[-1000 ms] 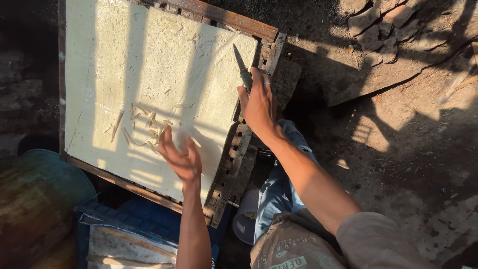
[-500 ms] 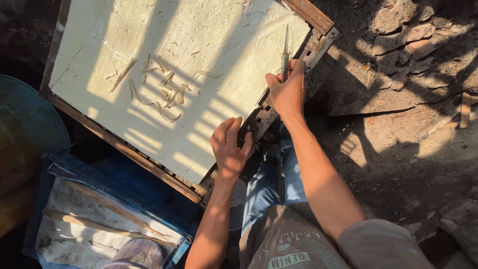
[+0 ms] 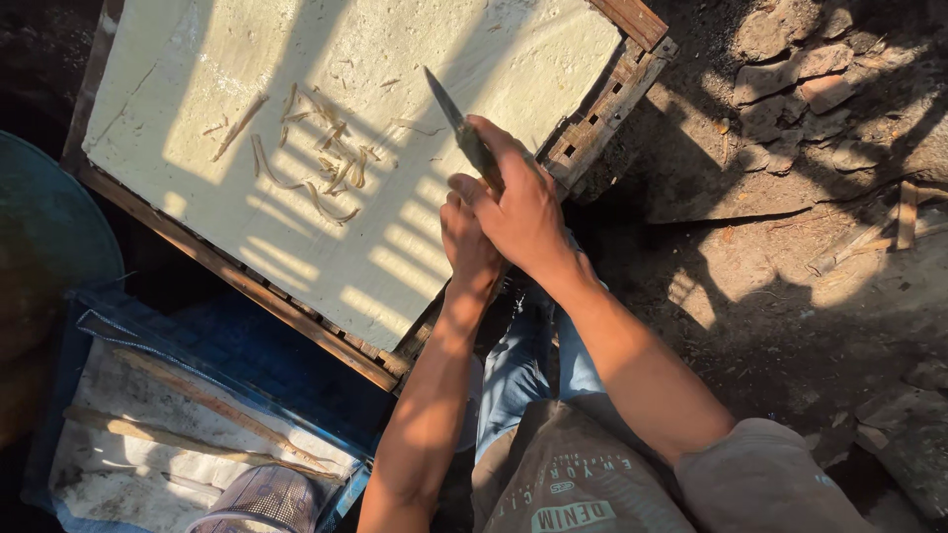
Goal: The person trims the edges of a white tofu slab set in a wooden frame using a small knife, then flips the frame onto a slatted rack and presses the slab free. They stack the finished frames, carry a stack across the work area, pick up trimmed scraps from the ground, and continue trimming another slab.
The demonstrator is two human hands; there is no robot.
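Knife (image 3: 456,126) was the thing in hand: the right hand (image 3: 518,212) had its fingers (image 3: 491,133) closed around the handle, and the dark pointed blade slanted up and to the left over the near right part of a pale slab (image 3: 296,138). The left hand (image 3: 468,242) sat just beneath and against the right one, its fingers curled, though whether they gripped anything could not be told. The slab was a broad, cream-coloured sheet with a rough, matte face, crossed by slatted bars of sunlight and shadow. Several thin curled strips (image 3: 316,163) of the same material lay scattered on its middle, well apart from the blade. The slab lay in a worn wooden frame (image 3: 602,114), whose slats showed along the right edge and the near edge. Below the frame sat a blue crate (image 3: 237,345), and beside it a shallow container (image 3: 178,444) holding pale residue and 2 long sticks. A rounded dark green vessel (image 3: 49,237) stood at the left. The ground (image 3: 790,276) to the right was bare earth with rough stones (image 3: 810,69), outdoors in low, warm light. The person's blue jeans showed beneath the arms.
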